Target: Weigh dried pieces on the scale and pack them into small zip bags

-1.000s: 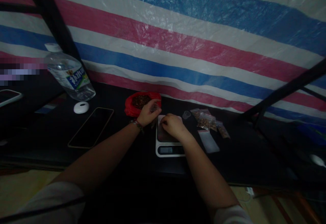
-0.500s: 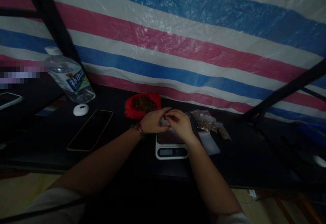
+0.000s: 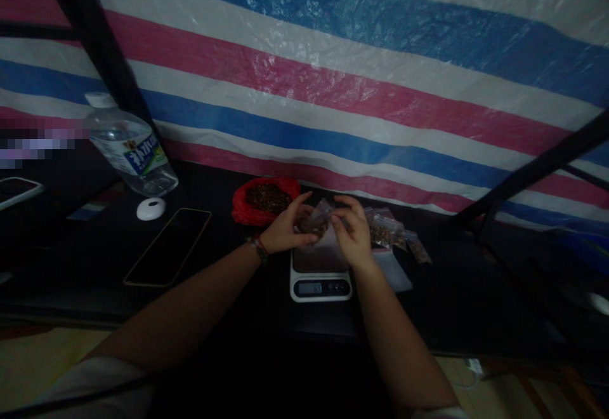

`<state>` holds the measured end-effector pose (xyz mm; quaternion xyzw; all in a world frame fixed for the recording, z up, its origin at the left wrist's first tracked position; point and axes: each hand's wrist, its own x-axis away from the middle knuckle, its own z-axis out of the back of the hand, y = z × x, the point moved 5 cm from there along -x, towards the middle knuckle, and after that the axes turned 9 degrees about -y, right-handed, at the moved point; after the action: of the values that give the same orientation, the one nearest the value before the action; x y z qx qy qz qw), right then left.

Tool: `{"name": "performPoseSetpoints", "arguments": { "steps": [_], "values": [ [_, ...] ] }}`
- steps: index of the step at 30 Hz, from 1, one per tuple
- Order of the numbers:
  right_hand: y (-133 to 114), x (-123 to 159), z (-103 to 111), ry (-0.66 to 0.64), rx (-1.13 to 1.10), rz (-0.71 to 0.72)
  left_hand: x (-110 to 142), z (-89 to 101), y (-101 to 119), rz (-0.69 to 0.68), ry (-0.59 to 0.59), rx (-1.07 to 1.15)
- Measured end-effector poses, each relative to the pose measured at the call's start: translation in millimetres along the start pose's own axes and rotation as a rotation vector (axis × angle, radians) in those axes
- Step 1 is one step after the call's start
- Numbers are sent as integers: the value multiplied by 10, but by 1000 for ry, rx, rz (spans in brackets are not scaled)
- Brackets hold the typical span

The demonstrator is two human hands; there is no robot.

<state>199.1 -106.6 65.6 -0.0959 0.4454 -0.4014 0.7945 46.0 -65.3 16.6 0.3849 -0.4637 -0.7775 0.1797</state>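
Head view: one small clear bag (image 3: 320, 217), brown pieces in its lower part, held up between the left hand (image 3: 284, 228) and the right hand (image 3: 353, 232), above a white kitchen scale (image 3: 320, 289). Left fingers: curled round the filled end, thumb in front, gap narrow. Right fingers: thumb and index close together at the bag's upper edge, the others raised; whether they pinch it or merely touch, one cannot tell. Long axis, as far as the dim view allows: slanting up from the left palm towards the right fingertips. Nearer hand: the left for the contents, the right for the upper edge. Beyond the left fingers, a red bag (image 3: 248, 216) of loose brown pieces (image 3: 269, 197). Outward of the right fingers, filled packets (image 3: 391, 233), overlapping, partly hidden by that hand; nearer the right wrist, a pale flat bag (image 3: 396, 272), its inner side cut off. Hard to make out: the scale's plate, mostly covered; its display figures, too blurred; the mouth of the held bag, open or closed.
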Motion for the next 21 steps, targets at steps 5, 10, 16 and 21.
{"name": "performPoseSetpoints", "arguments": {
  "steps": [5, 10, 16, 21],
  "values": [
    [122, 8, 48, -46, -128, 10, -5, -66, -169, 136, -97, 264],
    [387, 55, -82, 15, -399, -252, -27, -30, -202, 152, -6, 208],
    [401, 69, -206, -66, -388, -293, -37, 15, -45, 49, 3, -142],
    [357, 96, -206, 19, -399, -317, -21, -56, -77, 128, -92, -11]
  ]
}}
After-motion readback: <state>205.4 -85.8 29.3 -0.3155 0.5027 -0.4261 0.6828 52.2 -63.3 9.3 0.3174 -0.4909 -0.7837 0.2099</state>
